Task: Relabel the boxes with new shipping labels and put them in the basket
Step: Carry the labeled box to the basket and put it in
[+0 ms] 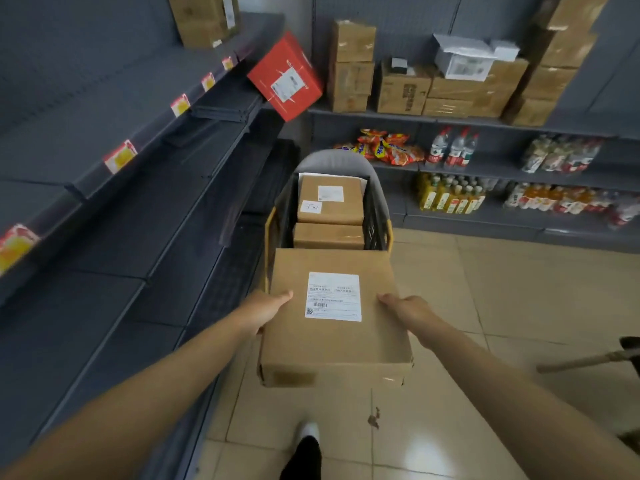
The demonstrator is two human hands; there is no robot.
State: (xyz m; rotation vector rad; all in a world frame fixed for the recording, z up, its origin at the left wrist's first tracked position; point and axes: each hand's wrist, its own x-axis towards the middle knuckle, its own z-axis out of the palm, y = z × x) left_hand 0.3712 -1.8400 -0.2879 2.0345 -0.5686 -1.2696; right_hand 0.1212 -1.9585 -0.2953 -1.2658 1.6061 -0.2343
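Along the left side runs grey metal shelving [145, 188], its slanted decks bare but for red-and-yellow price tags [120, 156] on the front edges, with a red carton [285, 77] tilted at the far end. Across the back stands a second shelf unit [485, 119] stacked with brown cartons [403, 88] on top, and snack packets [384, 147], water bottles [452, 148] and yellow drink bottles [450, 197] below. Glossy beige floor tiles [485, 306] fill the aisle. Straight ahead sits the dark lattice basket [375, 220] with a yellowish rim, already holding two taped brown boxes [329, 202]; nothing lies between it and the held box. Over the near rim of the basket is a flat, rectangular cardboard box [332, 344], matte brown, its long axis running away from the person toward the basket and its broad face up. Centred on that face is a white shipping label [333, 296]. Left hand [268, 311] grips the box's left edge, thumb on top; right hand [407, 311] grips the right edge likewise. A white shoe [309, 432] shows below.
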